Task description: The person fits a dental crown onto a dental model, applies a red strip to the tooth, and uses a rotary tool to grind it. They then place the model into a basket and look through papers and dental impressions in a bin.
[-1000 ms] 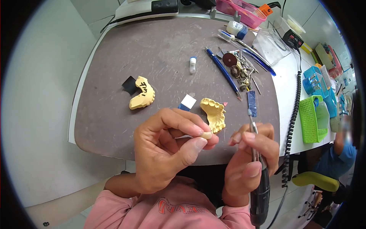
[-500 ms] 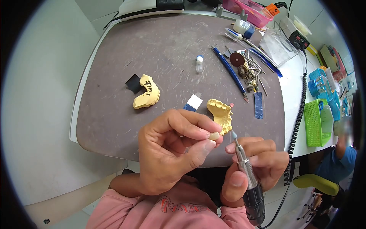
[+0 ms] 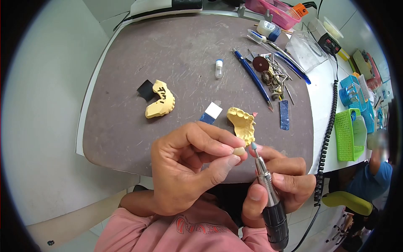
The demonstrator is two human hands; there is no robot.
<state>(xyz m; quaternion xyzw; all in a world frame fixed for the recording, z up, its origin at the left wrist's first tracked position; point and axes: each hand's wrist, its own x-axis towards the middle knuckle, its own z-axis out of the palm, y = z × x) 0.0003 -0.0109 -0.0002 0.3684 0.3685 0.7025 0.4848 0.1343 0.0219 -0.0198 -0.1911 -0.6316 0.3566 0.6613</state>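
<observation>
Between thumb and fingertips, my left hand (image 3: 191,164) pinches a small ivory dental crown (image 3: 239,151). My right hand (image 3: 285,178) grips a dental handpiece (image 3: 265,178), a black and silver rotary tool whose grey-blue pointed bur (image 3: 254,147) stands just right of the crown, a small gap apart. Behind the fingers lies a yellow plaster tooth model (image 3: 241,122), partly covered by my left hand. A second plaster model (image 3: 160,101) with black writing rests further left, beside a black square (image 3: 145,90). A white and blue piece (image 3: 213,111) lies just beyond my left hand.
On the brown table (image 3: 180,59) stands a small capped vial (image 3: 218,69). To the right are a blue pencil (image 3: 253,77), a pile of burs and discs (image 3: 273,75) and a blue strip (image 3: 284,115). A coiled cord (image 3: 329,126) hangs beside a green basket (image 3: 348,136). Another person's blue sleeve (image 3: 367,180) shows far right.
My right hand has moved slightly left and up, bringing the bur nearer the crown. The crown appears turned a little in my left fingers, and the view has shifted slightly.
</observation>
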